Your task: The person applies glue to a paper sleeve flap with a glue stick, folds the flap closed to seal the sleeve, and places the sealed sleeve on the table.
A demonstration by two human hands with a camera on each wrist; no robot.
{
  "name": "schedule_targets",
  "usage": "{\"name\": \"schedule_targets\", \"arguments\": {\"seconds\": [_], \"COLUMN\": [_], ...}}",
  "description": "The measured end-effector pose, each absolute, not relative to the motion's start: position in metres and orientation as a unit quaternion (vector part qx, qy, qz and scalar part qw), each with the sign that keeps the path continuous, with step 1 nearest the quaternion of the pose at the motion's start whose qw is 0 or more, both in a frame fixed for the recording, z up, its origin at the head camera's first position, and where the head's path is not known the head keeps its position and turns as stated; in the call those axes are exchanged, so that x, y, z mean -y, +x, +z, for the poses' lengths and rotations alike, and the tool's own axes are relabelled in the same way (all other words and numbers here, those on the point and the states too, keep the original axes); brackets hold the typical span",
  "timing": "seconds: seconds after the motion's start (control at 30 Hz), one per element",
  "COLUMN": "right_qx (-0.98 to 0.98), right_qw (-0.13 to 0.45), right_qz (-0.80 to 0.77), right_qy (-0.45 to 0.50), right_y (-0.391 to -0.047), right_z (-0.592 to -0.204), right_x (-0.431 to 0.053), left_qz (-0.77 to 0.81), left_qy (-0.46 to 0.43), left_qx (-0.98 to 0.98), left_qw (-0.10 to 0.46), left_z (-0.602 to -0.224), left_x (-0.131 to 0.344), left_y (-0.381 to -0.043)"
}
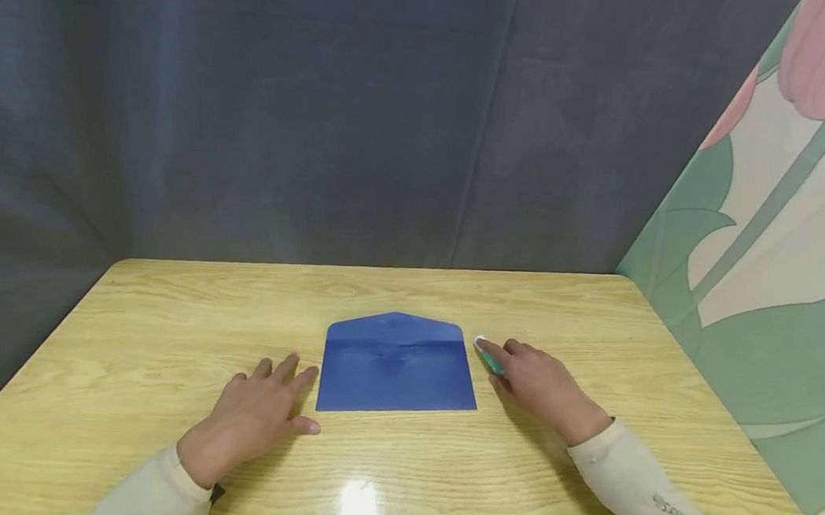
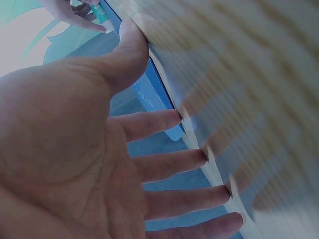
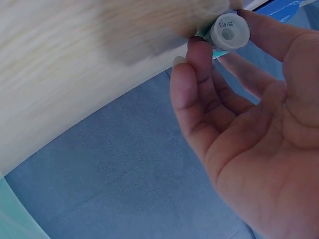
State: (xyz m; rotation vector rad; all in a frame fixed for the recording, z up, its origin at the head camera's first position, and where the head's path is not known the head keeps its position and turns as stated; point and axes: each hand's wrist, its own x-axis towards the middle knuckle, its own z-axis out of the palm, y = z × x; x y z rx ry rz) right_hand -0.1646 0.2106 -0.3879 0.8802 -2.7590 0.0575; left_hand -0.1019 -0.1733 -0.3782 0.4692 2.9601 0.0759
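Note:
A dark blue envelope [image 1: 396, 376] lies in the middle of the table, its pointed flap [image 1: 394, 330] unfolded away from the person. My right hand [image 1: 545, 388] grips a green and white glue stick [image 1: 493, 363] just beyond the envelope's right side. Its round white end [image 3: 230, 31], printed with small digits, faces the right wrist camera between the thumb and fingers. On the left of the envelope, my left hand [image 1: 252, 411] has its fingers spread, fingertips touching the tabletop near the envelope's edge. Pale streaks show on the blue paper [image 2: 149, 94] in the left wrist view.
The wood-grain table [image 1: 190, 307] has rounded far corners. Behind it hangs a dark grey-blue curtain [image 1: 335, 127]. A wall with painted tulips and leaves [image 1: 776, 232] runs along the right side. Glare [image 1: 358, 510] shows near the front of the table.

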Motion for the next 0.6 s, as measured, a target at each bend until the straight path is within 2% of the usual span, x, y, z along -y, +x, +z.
{"name": "schedule_targets", "arguments": {"seconds": [0.23,0.4,0.6], "right_qx": [0.95,0.964,0.962], "right_qw": [0.118,0.078,0.061], "right_qz": [0.014,-0.001,0.015], "right_qy": [0.288,0.256,0.264], "right_y": [-0.1645,-0.1653,-0.1666], "right_z": [-0.3885,-0.3848,-0.3836], "right_x": [-0.2101,-0.2129,-0.2109], "left_qz": [0.019,0.022,-0.009], "left_qy": [0.157,0.159,0.178], "left_qx": [-0.985,-0.985,-0.984], "left_qw": [0.068,0.062,0.017], "left_z": [-0.3773,-0.3763,-0.376], "left_x": [0.1744,0.173,0.1714], "left_y": [-0.1006,-0.1007,-0.101]}}
